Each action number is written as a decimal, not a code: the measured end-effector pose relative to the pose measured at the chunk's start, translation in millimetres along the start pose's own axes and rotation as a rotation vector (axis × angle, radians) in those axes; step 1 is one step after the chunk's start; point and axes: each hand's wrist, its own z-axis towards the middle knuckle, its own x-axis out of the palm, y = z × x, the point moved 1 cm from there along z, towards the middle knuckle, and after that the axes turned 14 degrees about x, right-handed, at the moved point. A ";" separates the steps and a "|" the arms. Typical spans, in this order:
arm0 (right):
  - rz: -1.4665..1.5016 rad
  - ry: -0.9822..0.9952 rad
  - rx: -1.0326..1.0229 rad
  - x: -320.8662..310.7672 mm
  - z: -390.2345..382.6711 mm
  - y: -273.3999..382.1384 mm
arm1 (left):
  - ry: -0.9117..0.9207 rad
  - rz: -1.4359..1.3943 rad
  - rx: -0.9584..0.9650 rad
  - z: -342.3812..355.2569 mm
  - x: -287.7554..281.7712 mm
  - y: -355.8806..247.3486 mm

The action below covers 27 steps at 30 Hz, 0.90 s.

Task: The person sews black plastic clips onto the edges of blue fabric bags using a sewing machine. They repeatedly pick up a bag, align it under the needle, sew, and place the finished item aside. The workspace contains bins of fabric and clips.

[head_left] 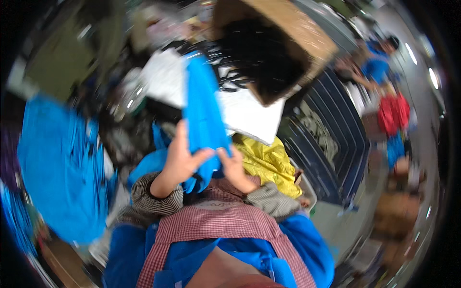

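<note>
A long folded piece of blue fabric [204,105] stands up in front of my chest, its narrow end pointing away from me. My left hand [180,156] grips its lower left side, thumb across the front and fingers partly behind the cloth. On the opposite edge my right hand [234,165] pinches the fabric, its thumb near the left one. More blue cloth [149,165] hangs below and beside my left wrist. Motion blurs the picture, so the kind of piece cannot be told.
White sheets [254,115] lie beyond the fabric, beneath a cardboard box [307,33] with black material inside. Yellow fabric [269,163] sits at my right, near a dark blue crate [331,139]. A blue fabric stack [57,168] is at left. Another person [377,62] works at far right.
</note>
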 end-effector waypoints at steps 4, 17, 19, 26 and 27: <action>0.037 -0.266 0.178 -22.7 -58.0 18.8 | 0.195 0.574 0.147 -61.9 -24.9 -51.3; -0.246 0.852 -0.753 106.7 -148.7 116.0 | -0.948 0.174 -0.339 -266.0 -77.7 -177.3; -0.284 0.844 -0.888 84.0 -160.9 93.8 | -0.935 0.460 -0.245 -279.4 -89.5 -249.4; -0.479 0.711 -0.066 -7.0 -145.0 -53.4 | -0.503 1.019 -0.202 -228.0 -175.2 -346.8; -0.402 0.623 0.029 -26.6 -137.6 -69.8 | -0.416 1.066 -0.243 -209.3 -203.1 -338.7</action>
